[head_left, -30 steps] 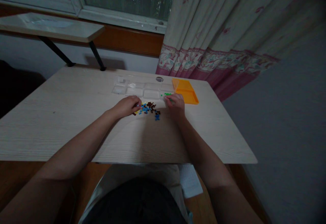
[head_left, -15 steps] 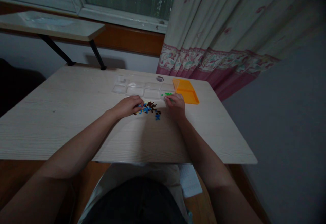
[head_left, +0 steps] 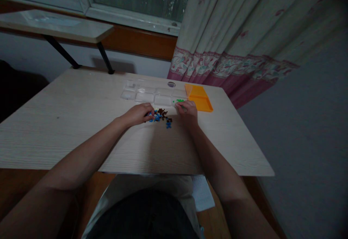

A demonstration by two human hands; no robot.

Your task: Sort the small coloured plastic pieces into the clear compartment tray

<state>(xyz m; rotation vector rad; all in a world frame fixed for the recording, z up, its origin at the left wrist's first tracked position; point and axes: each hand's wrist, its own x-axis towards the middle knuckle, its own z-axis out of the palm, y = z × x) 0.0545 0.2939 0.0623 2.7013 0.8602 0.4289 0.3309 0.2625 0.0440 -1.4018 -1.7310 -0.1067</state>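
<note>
Small blue pieces [head_left: 157, 117] and dark brown pieces [head_left: 162, 111] lie in a loose pile on the table, with a little yellow among them. At the pile's left edge is my left hand [head_left: 138, 114], its fingers curled together over some pieces; what they pinch is too small to make out. My right hand [head_left: 189, 112] is at the front right of a clear compartment tray [head_left: 154, 95]. Its thumb and fingertips are drawn together beside small green pieces [head_left: 179, 101] in the right-hand compartment. Whatever those fingers hold is hidden.
An open orange plastic box [head_left: 202, 103] stands right of the tray. Behind the tray lies a small dark oval object [head_left: 171, 84]. A raised shelf [head_left: 73, 27] spans the table's back left. A curtain [head_left: 217, 61] hangs behind the right side.
My left hand's fingers have shifted very slightly at the pile's edge. My right hand stays by the green pieces. The view has tilted a little.
</note>
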